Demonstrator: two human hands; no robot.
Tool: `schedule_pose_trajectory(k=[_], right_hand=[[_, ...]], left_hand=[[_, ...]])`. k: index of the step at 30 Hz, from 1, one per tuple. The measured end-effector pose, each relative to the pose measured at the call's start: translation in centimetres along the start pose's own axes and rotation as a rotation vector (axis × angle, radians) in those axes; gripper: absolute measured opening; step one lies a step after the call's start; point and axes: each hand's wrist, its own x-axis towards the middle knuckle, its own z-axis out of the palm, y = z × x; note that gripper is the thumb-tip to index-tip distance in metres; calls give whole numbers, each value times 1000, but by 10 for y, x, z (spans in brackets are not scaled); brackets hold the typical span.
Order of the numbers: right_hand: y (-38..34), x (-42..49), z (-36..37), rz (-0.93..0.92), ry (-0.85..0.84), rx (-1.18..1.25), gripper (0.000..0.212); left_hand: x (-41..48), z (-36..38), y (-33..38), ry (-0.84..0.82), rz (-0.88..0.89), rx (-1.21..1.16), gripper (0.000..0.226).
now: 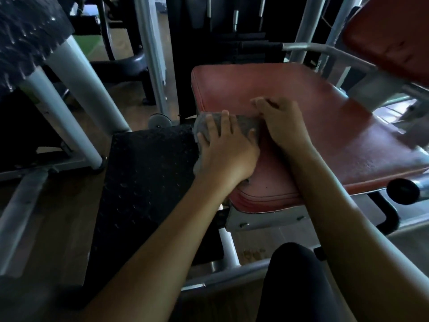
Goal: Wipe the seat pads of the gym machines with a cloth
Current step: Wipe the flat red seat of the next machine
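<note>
Our left hand point(228, 149) presses down flat, fingers spread wide on the grey cloth point(245, 124). The cloth lies under those fingers at the left edge of the red seat pad point(325, 126). Our right hand point(282, 123) sits just beside, fingers bent. Whether they pinch the cloth, we cannot tell.

One seat pad point(336, 145); at its left edge one cloth point(245, 124), one left hand point(222, 156), one right hand point(282, 123); up right of it, one back pad point(390, 36).

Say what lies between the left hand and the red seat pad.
A grey cloth, pressed under the left hand on the red seat pad; head view.
</note>
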Motion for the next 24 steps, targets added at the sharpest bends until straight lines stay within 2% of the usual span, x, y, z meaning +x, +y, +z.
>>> schedule_pose_trajectory(k=[3,6,8,10,12,14,16,19,22,24], right_hand=[[-3,-2,-15,-4,63,74,28],[-12,2,-32,-57,115,49,27],[-14,9,-38,-36,117,25,30],[-12,16,-36,19,125,-11,33],[-8,16,-26,65,96,-82,31],[-5,11,-15,90,18,-209,28],[-10,2,-5,89,-54,-370,30],[-25,-10,11,114,-98,-569,44],[-25,-14,35,160,-166,-726,70],[-21,-19,43,187,-157,-754,70]], left_hand=[[11,1,11,-55,136,236,65],[24,9,30,-156,313,301,62],[39,4,41,-173,346,195,49],[67,-12,36,-94,372,-34,35],[89,-27,18,-4,319,-208,29],[106,-34,-2,82,294,-210,27],[121,-32,-14,73,308,-183,28],[143,-31,-21,38,326,-191,29],[153,-23,-24,5,368,-146,28],[156,-18,-26,41,403,-105,27]])
